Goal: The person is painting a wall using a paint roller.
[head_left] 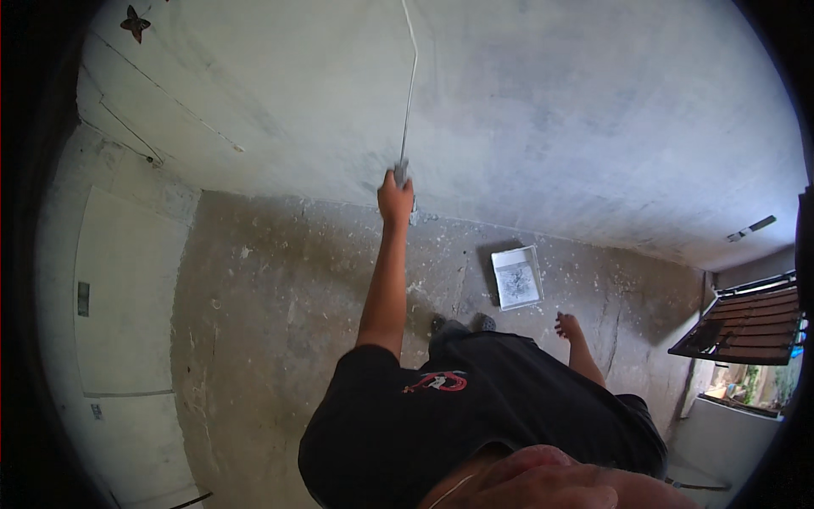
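Observation:
My left hand [395, 200] is closed round the grey handle of a paint roller [402, 173], with the arm stretched out toward the wall. From the handle a thin, bent metal rod runs up in front of the wall [543, 119]; its far end passes out of view at the top. Lower and to the right, my right hand [569, 325] hangs beside my body, loosely curled with fingers apart and nothing visible in it. Nearest to it on the floor stands a white paint tray [518, 299] with grey-white, speckled paint inside.
The concrete floor [271, 288] is spotted with white splashes. At left is a pale door [127, 297]. A slatted window shutter [738, 327] juts out at right, below a switch plate [752, 229]. A dark star-shaped ornament [135, 24] hangs high on the left.

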Motion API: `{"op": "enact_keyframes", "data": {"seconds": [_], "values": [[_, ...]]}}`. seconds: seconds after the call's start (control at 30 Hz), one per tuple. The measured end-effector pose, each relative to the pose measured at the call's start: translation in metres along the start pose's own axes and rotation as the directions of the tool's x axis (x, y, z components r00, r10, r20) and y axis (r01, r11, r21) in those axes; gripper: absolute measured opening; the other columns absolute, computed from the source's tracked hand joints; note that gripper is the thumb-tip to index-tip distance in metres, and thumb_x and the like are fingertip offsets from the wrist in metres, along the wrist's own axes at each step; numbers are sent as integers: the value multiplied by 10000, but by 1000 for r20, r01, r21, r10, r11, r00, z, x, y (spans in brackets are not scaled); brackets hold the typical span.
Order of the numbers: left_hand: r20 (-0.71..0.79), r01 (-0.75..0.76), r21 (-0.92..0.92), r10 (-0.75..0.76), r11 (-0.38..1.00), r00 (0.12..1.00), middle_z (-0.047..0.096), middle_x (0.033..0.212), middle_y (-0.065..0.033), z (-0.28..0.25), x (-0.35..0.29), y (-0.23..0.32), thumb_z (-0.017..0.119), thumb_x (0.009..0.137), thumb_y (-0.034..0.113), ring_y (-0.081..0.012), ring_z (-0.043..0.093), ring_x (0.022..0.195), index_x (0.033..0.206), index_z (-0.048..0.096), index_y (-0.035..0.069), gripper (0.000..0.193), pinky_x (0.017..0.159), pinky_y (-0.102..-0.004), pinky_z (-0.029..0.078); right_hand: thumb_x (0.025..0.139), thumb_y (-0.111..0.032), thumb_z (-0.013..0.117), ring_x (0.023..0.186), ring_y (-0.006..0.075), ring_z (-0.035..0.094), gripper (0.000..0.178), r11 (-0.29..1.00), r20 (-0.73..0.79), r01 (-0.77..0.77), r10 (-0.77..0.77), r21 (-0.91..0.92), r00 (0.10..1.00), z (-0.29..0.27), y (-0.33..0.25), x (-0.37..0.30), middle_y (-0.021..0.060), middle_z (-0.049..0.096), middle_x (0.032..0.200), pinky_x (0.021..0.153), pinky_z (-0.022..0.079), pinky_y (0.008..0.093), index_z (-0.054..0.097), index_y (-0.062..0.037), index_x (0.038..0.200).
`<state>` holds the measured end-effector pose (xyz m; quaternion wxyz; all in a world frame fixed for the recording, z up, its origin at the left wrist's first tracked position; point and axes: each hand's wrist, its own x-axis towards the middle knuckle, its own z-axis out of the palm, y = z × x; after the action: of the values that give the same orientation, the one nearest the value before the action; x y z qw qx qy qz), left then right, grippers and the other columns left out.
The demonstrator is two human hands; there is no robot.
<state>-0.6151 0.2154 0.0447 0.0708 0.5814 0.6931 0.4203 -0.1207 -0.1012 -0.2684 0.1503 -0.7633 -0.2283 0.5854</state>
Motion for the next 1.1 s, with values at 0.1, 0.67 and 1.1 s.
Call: {"op": "enact_keyframes", "data": {"seconds": [0.1, 0.67, 1.1], "values": [[28, 75, 46, -77, 996, 997, 661, 889, -235, -5, 17, 26, 678, 791, 215, -429, 635, 830, 1100, 562, 26, 381, 691, -482, 519, 929, -453, 475, 491, 186, 559, 437, 998, -24, 63, -63, 3, 998, 11, -45, -18, 120, 635, 746, 418, 448, 321, 582, -39, 1021], [186, 258, 257, -310, 931, 932, 654, 965, -247, 48, -193, -126, 677, 795, 216, -416, 632, 901, 1197, 513, 14, 479, 764, -496, 506, 933, -434, 479, 472, 220, 577, 446, 984, 12, 158, -158, -77, 987, 20, 86, -88, 113, 655, 688, 439, 455, 374, 640, -19, 919], [66, 134, 91, -140, 987, 988, 660, 899, -237, 68, -68, -37, 667, 800, 184, -409, 642, 846, 1141, 515, 27, 405, 716, -478, 518, 929, -439, 493, 486, 174, 562, 429, 968, -43, 246, -248, -50, 968, 25, -103, -32, 115, 629, 712, 418, 454, 304, 596, -28, 996]]}}
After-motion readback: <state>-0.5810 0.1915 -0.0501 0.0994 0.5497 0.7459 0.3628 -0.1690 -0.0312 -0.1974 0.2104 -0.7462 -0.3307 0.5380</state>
